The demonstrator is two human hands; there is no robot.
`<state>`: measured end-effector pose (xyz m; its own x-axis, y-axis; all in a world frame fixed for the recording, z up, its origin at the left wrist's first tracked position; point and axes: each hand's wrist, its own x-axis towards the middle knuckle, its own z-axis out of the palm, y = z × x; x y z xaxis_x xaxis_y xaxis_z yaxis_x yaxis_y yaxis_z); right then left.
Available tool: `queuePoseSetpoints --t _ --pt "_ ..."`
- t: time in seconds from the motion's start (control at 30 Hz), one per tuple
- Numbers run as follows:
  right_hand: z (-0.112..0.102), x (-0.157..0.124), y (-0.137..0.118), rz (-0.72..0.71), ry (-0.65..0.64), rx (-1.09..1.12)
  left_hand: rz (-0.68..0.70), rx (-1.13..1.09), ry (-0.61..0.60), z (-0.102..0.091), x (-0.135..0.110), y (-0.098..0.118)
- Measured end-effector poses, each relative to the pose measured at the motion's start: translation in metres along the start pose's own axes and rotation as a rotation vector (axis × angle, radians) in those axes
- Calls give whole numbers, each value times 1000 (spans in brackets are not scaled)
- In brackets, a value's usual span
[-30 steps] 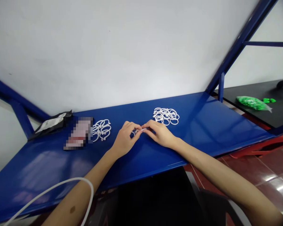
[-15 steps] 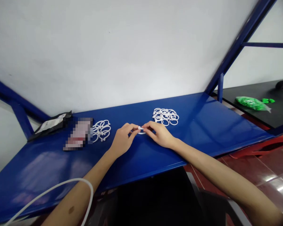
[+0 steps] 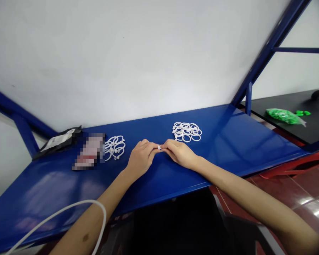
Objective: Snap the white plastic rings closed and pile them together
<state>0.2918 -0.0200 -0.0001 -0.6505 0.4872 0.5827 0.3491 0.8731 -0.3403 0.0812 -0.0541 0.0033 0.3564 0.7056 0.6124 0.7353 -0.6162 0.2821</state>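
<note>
My left hand (image 3: 140,158) and my right hand (image 3: 178,153) meet fingertip to fingertip over the middle of the blue table (image 3: 228,141). Both pinch a small white plastic ring (image 3: 159,147), of which only a bit shows between the fingers. A pile of several loose white rings (image 3: 186,131) lies just behind my right hand. Another cluster of white rings (image 3: 115,146) lies to the left of my left hand.
A blurred-out pack (image 3: 89,151) and a black pouch (image 3: 57,140) lie at the table's left rear. A white cable (image 3: 69,209) loops at the near left edge. To the right, a black table holds a bag of green parts (image 3: 284,115). Blue frame posts rise on both sides.
The hands have closed together over the white ring, so that less of it shows now. The piles have not moved.
</note>
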Motion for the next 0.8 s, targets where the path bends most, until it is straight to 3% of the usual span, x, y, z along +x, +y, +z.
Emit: queuePoseSetpoints --t 0.2,0.4,0.6,0.8 --pt "-14 16 33 179 202 -172 -150 221 -124 -7 6 -17" --pt "-19 14 66 304 132 -381 -217 273 -286 -7 -1 -30" --pt "-17 10 63 319 141 -445 -335 223 -403 -16 7 -23" --pt "-18 9 37 269 169 -419 -357 239 -407 -20 9 -22"
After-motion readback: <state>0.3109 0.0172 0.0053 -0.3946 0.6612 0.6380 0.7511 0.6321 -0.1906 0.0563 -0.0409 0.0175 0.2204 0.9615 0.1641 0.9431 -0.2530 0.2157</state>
